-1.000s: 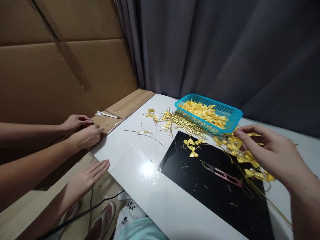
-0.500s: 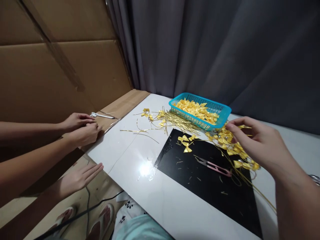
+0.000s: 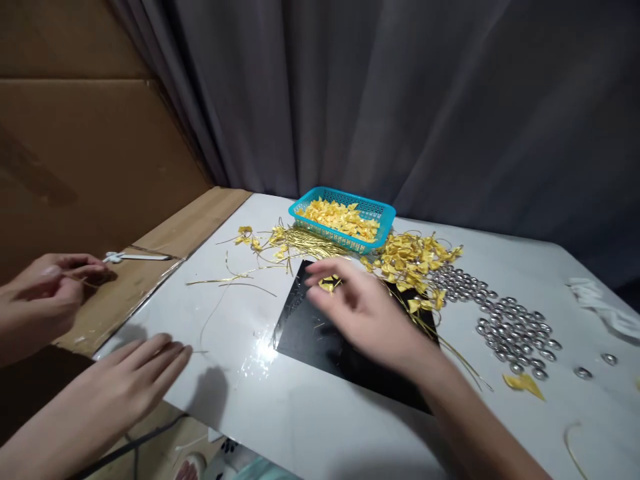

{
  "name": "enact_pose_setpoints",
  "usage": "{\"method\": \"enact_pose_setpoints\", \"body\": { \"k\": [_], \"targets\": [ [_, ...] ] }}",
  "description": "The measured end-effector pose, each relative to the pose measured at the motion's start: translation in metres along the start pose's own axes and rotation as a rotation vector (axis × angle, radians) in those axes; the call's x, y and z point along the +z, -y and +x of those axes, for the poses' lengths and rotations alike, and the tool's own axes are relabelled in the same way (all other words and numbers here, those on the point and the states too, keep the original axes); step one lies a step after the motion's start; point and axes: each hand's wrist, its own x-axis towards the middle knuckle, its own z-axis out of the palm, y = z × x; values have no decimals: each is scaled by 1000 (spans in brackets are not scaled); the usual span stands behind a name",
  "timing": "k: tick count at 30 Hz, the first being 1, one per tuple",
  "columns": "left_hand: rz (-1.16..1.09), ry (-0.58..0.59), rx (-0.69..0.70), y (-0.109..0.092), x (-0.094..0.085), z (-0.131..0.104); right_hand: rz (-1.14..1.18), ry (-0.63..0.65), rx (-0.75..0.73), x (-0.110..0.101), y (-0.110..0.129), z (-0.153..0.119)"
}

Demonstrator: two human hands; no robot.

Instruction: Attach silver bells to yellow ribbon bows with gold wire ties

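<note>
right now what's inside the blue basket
The blue basket holds a loose heap of small yellow pieces; its back wall shows behind them. Whatever lies beneath the heap is covered.

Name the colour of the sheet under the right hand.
The sheet is black; the head view shows it best.

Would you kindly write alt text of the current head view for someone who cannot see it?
A person's blurred, open right hand is above a flat black sheet on a white table, the open left hand near the table's left edge. Beyond are thin gold wires and a blue plastic basket of yellow bows; round silver beads lie right.
</note>
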Motion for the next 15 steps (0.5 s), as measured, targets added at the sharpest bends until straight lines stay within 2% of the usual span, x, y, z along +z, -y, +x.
{"method": "enact_pose_setpoints", "body": {
  "k": [3,6,8,9,12,15],
  "targets": [
    [-26,-81,146,-22,-8,44,284,381,132,31,5,-8],
    [-73,-182,229,-25,-17,81,420,553,306,33,2,-6],
    [-67,-221,269,-17,-20,96,332,561,360,17,-1,0],
    [-66,-236,294,-12,-21,101,264,522,362,6,-2,3],
    [-106,-311,270,5,-19,110,98,426,296,-36,-5,7],
    [-110,-248,221,17,-8,115,-96,311,245,-82,-15,2]
  ]
}}
